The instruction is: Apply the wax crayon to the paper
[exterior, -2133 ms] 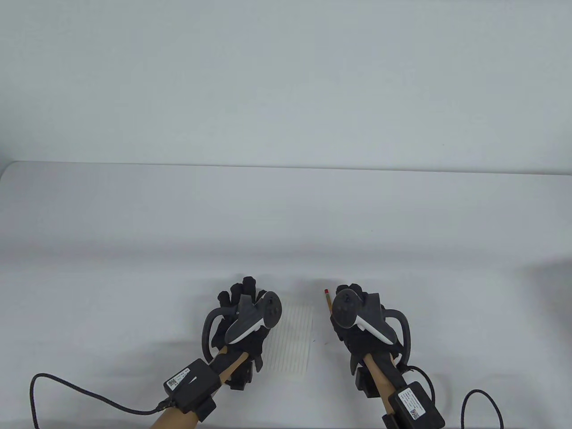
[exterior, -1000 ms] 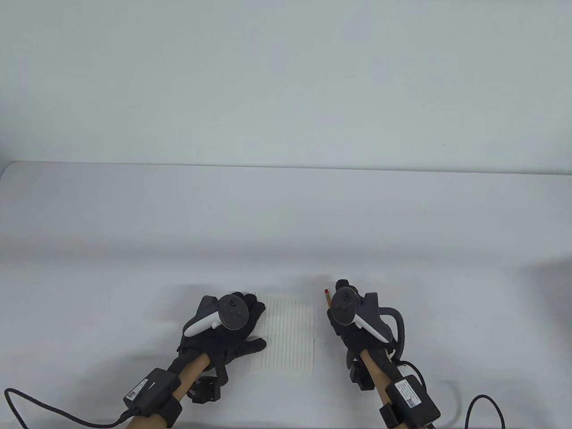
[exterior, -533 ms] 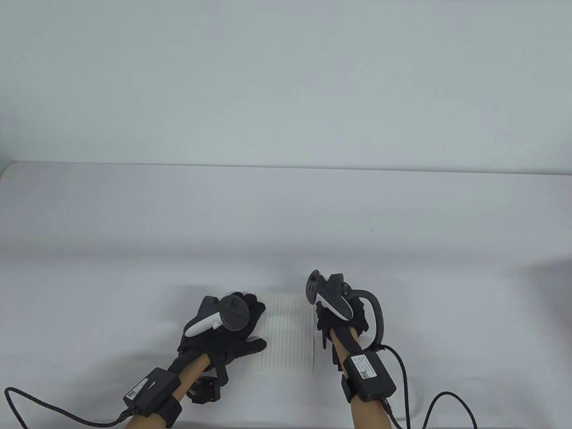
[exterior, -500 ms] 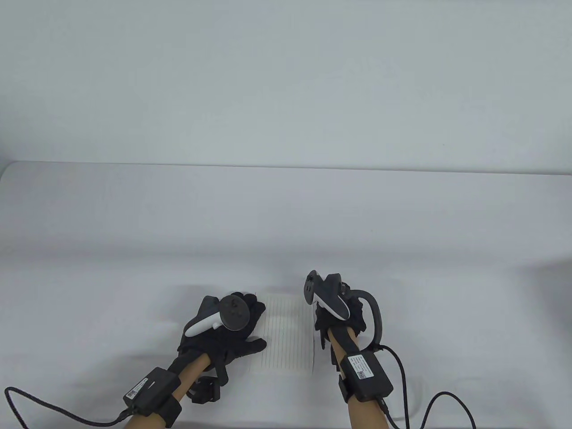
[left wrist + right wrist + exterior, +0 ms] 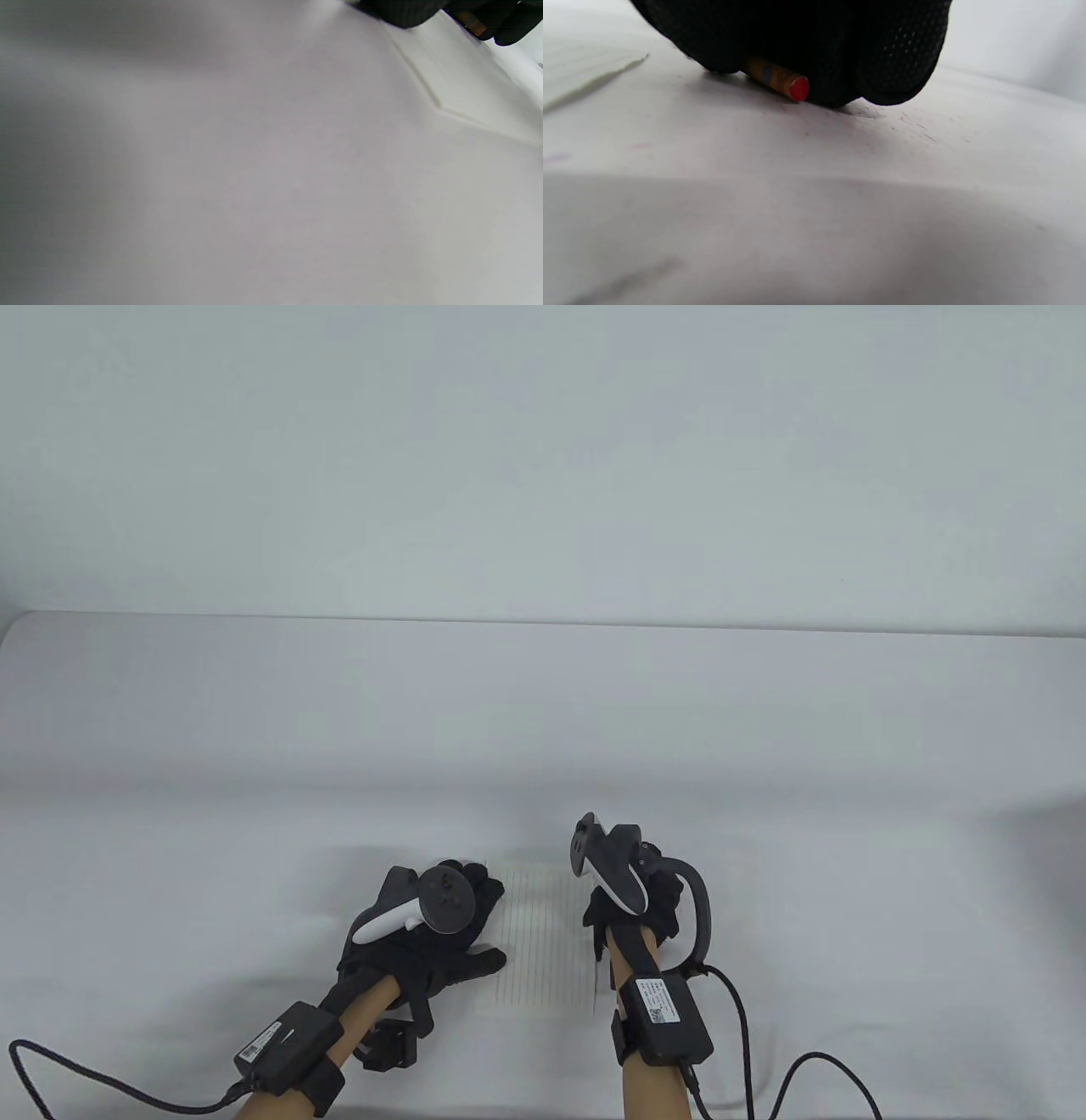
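White bench (image 5: 764,780) | lined paper (image 5: 543,933) under flat left hand (image 5: 424,937) | right hand (image 5: 632,899) fingers (image 5: 899,51) closed round crayon (image 5: 780,80)

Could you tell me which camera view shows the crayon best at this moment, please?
The right wrist view: the crayon, red-ended with a yellow wrapper, sticks out from under the right hand. The table view hides it beneath that hand; the left wrist view shows only a small blurred bit at its top edge.
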The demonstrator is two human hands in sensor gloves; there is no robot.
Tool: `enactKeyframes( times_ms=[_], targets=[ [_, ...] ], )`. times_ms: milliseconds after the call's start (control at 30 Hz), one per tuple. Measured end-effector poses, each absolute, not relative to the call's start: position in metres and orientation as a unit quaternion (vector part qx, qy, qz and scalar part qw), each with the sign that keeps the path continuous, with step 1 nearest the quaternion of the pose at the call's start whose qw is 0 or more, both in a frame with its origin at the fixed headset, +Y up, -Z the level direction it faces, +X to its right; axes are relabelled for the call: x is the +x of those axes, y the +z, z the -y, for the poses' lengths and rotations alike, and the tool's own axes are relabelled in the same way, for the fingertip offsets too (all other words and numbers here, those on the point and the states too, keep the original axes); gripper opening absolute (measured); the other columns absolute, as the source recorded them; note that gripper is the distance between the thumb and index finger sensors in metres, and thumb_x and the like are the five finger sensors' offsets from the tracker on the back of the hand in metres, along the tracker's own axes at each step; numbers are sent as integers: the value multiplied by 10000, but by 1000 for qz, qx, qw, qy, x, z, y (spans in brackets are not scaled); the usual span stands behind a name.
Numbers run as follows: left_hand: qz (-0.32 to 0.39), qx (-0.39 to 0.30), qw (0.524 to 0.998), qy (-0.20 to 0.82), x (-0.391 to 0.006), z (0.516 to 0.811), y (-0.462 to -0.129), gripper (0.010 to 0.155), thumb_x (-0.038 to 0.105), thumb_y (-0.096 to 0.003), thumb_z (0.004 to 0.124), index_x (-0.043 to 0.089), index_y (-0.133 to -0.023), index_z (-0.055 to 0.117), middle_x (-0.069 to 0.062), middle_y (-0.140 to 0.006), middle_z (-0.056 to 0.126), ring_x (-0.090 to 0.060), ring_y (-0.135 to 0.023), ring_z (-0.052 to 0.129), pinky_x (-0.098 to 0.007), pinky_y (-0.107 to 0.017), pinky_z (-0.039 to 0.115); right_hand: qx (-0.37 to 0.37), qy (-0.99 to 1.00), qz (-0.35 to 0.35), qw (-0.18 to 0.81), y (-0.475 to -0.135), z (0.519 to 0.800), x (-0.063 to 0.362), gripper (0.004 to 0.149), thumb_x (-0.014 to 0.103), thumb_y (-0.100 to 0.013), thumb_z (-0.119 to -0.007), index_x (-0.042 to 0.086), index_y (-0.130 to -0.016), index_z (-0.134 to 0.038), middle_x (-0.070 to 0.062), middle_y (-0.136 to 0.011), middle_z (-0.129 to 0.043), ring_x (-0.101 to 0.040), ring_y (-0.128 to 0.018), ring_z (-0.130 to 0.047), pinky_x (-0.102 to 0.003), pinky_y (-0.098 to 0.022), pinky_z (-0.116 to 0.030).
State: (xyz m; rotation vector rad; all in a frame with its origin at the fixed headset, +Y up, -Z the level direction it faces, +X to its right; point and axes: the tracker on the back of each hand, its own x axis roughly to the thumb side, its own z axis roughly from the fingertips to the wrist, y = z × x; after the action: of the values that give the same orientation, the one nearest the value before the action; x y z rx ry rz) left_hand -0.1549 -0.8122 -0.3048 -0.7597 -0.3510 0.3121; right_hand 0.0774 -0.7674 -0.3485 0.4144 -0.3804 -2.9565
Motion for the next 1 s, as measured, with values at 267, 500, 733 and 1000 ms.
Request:
enactKeyframes(
  times_ms=[267,500,733,1000],
  targets=[
    [173,-329,924,91,-149,804,-303,852,638,-525,530,402,-1078,-74,132,-1144,-177,-185,-1080,-222,-557,-697,-185,91,-987,128,-17,-329,748,88,380,362,-521,-720,174,-850,-698,-121,-905,-804,-259,-715,-909,-432,-530,-793],
    [175,-339,918,109,-150,806,-304,847,635,-532,526,398,-1071,-82,137,-1132,-192,-161,-1068,-230,-533,-712,-177,42,-989,135,-45,-316,744,81,407,339,-533,-713,201,-909,-641,-84,-780,-817,-154,-592,-896,-432,-539,-768],
    [172,-343,915,123,-151,807,-306,760,578,-585,486,407,-1074,-71,147,-1133,-187,-158,-1069,-230,-542,-716,-168,-27,-992,107,-61,-303,745,53,415,336,-532,-725,206,-925,-700,-56,-726,-855,-120,-505,-906,-405,-461,-797],
    [171,-340,917,116,-151,807,-306,769,587,-577,485,405,-1075,-72,143,-1136,-183,-160,-1077,-220,-553,-719,-158,-80,-990,106,-48,-299,749,15,406,333,-529,-735,230,-921,-715,-48,-727,-861,-114,-469,-911,-361,-393,-812]
  ],
)
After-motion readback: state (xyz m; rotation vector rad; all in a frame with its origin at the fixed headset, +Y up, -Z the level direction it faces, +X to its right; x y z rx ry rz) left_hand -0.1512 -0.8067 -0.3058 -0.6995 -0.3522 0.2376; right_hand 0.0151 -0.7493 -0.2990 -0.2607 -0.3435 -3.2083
